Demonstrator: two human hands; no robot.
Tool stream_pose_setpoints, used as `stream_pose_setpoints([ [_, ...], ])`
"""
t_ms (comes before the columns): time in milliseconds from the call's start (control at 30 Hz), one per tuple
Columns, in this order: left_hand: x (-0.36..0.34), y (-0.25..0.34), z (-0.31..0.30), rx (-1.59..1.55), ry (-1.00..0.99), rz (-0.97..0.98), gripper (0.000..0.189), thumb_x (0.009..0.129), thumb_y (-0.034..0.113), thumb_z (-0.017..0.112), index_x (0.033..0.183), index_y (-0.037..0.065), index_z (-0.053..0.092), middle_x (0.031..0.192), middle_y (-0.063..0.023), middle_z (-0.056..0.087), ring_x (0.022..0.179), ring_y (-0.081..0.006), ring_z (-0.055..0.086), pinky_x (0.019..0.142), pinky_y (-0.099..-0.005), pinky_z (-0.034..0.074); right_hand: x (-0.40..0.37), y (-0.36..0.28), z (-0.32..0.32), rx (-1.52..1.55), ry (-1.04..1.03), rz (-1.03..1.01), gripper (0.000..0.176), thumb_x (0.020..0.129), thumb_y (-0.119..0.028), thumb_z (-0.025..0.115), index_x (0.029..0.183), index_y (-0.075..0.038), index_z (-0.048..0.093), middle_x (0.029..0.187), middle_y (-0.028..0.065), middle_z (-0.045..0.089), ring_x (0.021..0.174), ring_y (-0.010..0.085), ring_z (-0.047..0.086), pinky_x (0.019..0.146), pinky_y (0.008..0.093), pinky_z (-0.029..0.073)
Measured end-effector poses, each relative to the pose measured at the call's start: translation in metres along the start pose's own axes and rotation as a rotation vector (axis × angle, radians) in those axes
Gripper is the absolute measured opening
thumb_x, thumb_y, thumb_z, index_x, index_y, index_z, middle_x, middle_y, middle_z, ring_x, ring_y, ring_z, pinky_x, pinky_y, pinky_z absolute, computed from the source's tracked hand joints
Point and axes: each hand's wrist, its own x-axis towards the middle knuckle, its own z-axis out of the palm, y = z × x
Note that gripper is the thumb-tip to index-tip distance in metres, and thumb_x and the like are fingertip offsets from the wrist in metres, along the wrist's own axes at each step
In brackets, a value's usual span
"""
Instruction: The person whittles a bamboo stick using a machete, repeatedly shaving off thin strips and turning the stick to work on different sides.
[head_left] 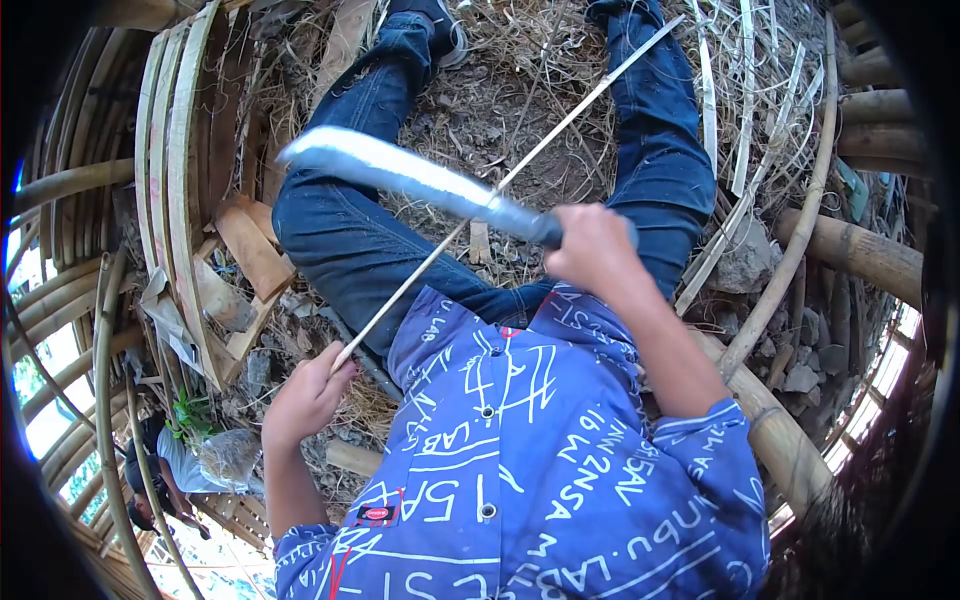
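In the head view, my left hand [308, 393] is closed round the lower end of a thin pale strip [420, 271], which slants up and right across my lap. My right hand [592, 248] grips the dark handle of a large knife [410, 180]. Its broad, shiny blade points left over my thigh and crosses the strip near the handle end. Whether blade and strip touch, I cannot tell. The strip's far end lies over my right-side trouser leg.
Wooden slats [180, 200] stand at the left, near a split wood block [250, 245]. Bamboo poles [780, 440] and a grey rock [748, 257] are at the right. Shavings [500, 60] cover the ground. Another person [150, 470] is at the lower left, beyond the bamboo.
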Motion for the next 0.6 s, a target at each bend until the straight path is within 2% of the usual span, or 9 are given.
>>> stream_pose_setpoints([
  [33, -0.002, -0.008, -0.001, 0.000, 0.005, -0.005, 0.017, 0.097, 0.015, 0.053, 0.093, -0.001, 0.050, 0.064, -0.0189, 0.053, 0.055, -0.0322, 0.051, 0.056, -0.0428, 0.040, 0.009, 0.014, -0.001, -0.030, 0.064, 0.056, 0.020, 0.070, -0.017, 0.063, 0.087, -0.008, 0.071, 0.084, 0.0205, 0.071, 0.085, 0.0394, 0.069, 0.078, 0.0493, 0.055],
  [67, -0.002, -0.020, -0.003, -0.005, 0.001, 0.016, 0.017, 0.097, 0.015, 0.053, 0.092, -0.001, 0.050, 0.063, -0.0166, 0.051, 0.056, -0.0281, 0.049, 0.056, -0.0410, 0.040, 0.016, 0.033, -0.002, -0.058, 0.128, 0.113, 0.021, 0.071, -0.017, 0.063, 0.088, -0.008, 0.071, 0.086, 0.0210, 0.071, 0.086, 0.0398, 0.069, 0.080, 0.0494, 0.055],
  [100, -0.004, -0.030, -0.005, -0.013, -0.004, 0.036, 0.017, 0.097, 0.015, 0.053, 0.092, -0.001, 0.050, 0.062, -0.0142, 0.050, 0.056, -0.0240, 0.047, 0.056, -0.0392, 0.040, 0.022, 0.050, -0.009, -0.084, 0.132, 0.176, 0.025, 0.070, -0.016, 0.063, 0.091, -0.006, 0.071, 0.090, 0.0225, 0.071, 0.089, 0.0400, 0.069, 0.082, 0.0494, 0.055],
  [133, -0.008, -0.034, -0.009, -0.017, 0.002, 0.033, 0.017, 0.097, 0.015, 0.053, 0.092, -0.001, 0.050, 0.062, -0.0142, 0.050, 0.056, -0.0240, 0.047, 0.056, -0.0392, 0.040, 0.024, 0.066, -0.017, -0.112, 0.140, 0.238, 0.028, 0.069, -0.016, 0.062, 0.094, -0.005, 0.071, 0.094, 0.0240, 0.070, 0.091, 0.0403, 0.068, 0.084, 0.0495, 0.054],
  [200, -0.010, -0.039, -0.017, -0.063, -0.035, 0.027, 0.018, 0.098, 0.015, 0.053, 0.091, -0.001, 0.049, 0.065, -0.0107, 0.048, 0.061, -0.0182, 0.044, 0.058, -0.0357, 0.040, 0.021, 0.098, -0.033, -0.106, 0.174, 0.333, 0.026, 0.071, -0.015, 0.061, 0.092, -0.004, 0.070, 0.093, 0.0253, 0.070, 0.092, 0.0422, 0.067, 0.084, 0.0510, 0.054],
  [267, -0.007, -0.038, -0.019, -0.075, -0.054, 0.015, 0.018, 0.098, 0.015, 0.052, 0.091, -0.001, 0.050, 0.067, -0.0094, 0.048, 0.063, -0.0170, 0.044, 0.058, -0.0348, 0.040, 0.013, 0.123, -0.038, -0.145, 0.198, 0.360, 0.024, 0.073, -0.015, 0.059, 0.090, -0.004, 0.070, 0.090, 0.0261, 0.069, 0.091, 0.0437, 0.067, 0.084, 0.0519, 0.053],
  [467, -0.010, -0.048, -0.026, -0.138, -0.101, 0.001, 0.021, 0.100, 0.019, 0.051, 0.093, -0.001, 0.052, 0.071, -0.0022, 0.049, 0.068, -0.0147, 0.047, 0.062, -0.0307, 0.043, 0.012, 0.117, -0.028, -0.110, 0.228, 0.370, 0.024, 0.072, -0.015, 0.059, 0.090, -0.004, 0.071, 0.090, 0.0258, 0.069, 0.089, 0.0443, 0.067, 0.083, 0.0519, 0.053],
  [533, -0.015, -0.057, -0.030, -0.149, -0.093, -0.008, 0.022, 0.101, 0.022, 0.051, 0.093, 0.001, 0.052, 0.070, 0.0013, 0.046, 0.065, -0.0120, 0.045, 0.058, -0.0289, 0.040, 0.014, 0.116, -0.029, -0.106, 0.202, 0.366, 0.025, 0.072, -0.015, 0.059, 0.091, -0.006, 0.072, 0.089, 0.0244, 0.070, 0.090, 0.0437, 0.067, 0.084, 0.0511, 0.053],
  [600, -0.021, -0.069, -0.038, -0.362, -0.242, -0.127, 0.024, 0.101, 0.026, 0.051, 0.091, 0.005, 0.052, 0.069, 0.0044, 0.042, 0.062, -0.0080, 0.040, 0.054, -0.0260, 0.034, 0.014, 0.116, -0.029, -0.109, 0.211, 0.355, 0.025, 0.072, -0.016, 0.059, 0.091, -0.006, 0.072, 0.089, 0.0237, 0.070, 0.090, 0.0433, 0.067, 0.084, 0.0508, 0.053],
])
